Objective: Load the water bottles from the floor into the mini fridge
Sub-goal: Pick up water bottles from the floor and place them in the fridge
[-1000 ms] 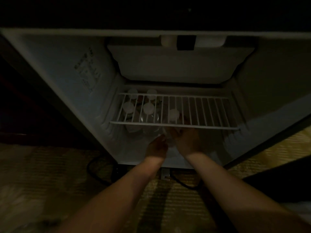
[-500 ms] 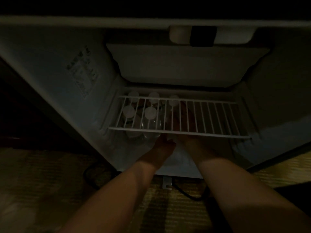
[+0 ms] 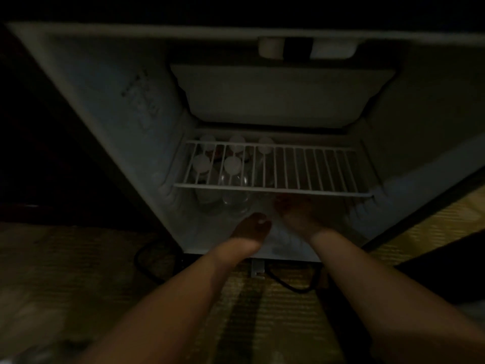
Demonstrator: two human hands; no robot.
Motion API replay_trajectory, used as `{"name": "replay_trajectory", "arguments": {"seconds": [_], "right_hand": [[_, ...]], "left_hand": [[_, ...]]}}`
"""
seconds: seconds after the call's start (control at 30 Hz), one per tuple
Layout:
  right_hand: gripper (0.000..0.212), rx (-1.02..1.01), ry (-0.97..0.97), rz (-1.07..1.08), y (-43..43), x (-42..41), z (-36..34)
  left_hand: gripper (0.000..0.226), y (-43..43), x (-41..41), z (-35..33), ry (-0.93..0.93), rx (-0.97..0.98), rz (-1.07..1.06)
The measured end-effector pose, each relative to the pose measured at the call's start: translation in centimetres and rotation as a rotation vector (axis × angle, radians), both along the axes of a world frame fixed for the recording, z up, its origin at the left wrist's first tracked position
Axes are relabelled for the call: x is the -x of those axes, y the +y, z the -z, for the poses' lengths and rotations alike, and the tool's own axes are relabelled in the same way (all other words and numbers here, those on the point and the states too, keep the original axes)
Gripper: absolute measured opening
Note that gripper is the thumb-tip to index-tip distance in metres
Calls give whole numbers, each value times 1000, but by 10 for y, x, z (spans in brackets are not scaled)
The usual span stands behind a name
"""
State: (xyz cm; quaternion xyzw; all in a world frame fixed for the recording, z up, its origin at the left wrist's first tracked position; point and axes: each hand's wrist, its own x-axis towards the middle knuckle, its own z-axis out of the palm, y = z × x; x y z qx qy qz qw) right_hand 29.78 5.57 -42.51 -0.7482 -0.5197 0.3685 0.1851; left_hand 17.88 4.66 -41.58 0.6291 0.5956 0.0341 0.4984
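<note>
Right hand (image 3: 301, 216) drawn back below shelf (image 3: 273, 191) | left hand (image 3: 252, 228) loosely curled, empty

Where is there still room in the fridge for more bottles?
Below the wire shelf, the right side looks bare, between the bottles and the fridge's right wall. There's also a gap in front of the third back bottle, near the right hand. The left corner is crowded: five bottles.

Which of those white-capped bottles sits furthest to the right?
The third bottle in the back row; the front row holds only two, both further left.
</note>
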Motion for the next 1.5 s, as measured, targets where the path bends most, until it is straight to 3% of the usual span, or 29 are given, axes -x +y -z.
{"name": "replay_trajectory", "arguments": {"seconds": [0.13, 0.27, 0.4, 0.53, 0.73, 0.93, 1.17, 1.33, 1.5], "right_hand": [[26, 104, -103, -102, -25, 4, -21], [27, 146, -188, -291, -57, 23, -59], [31, 173, -200, -414, -87, 48, -100], [34, 214, -271, -677, -122, 94, -148], [34, 49, -404, -949, -159, 184, -238], [38, -92, -489, -1129, -192, 282, -286], [28, -105, -649, -1302, -225, 385, -274], [32, -205, -469, -1164, -237, 422, -238], [26, -64, -372, -1046, -249, 414, -160]], "left_hand": [[40, -30, 40, -25, -35, 48, 124], [34, -55, 84, -51, 46, 1, 226], [25, -81, 130, -82, 108, -51, 228], [30, -115, 180, -123, 219, -128, 203], [30, -165, 258, -185, 366, -268, 193], [35, -204, 338, -218, 458, -248, 127], [34, -264, 418, -201, 415, -119, 13], [40, -293, 445, -161, 394, 52, -74], [41, -302, 438, -128, 261, 42, -156]]}}
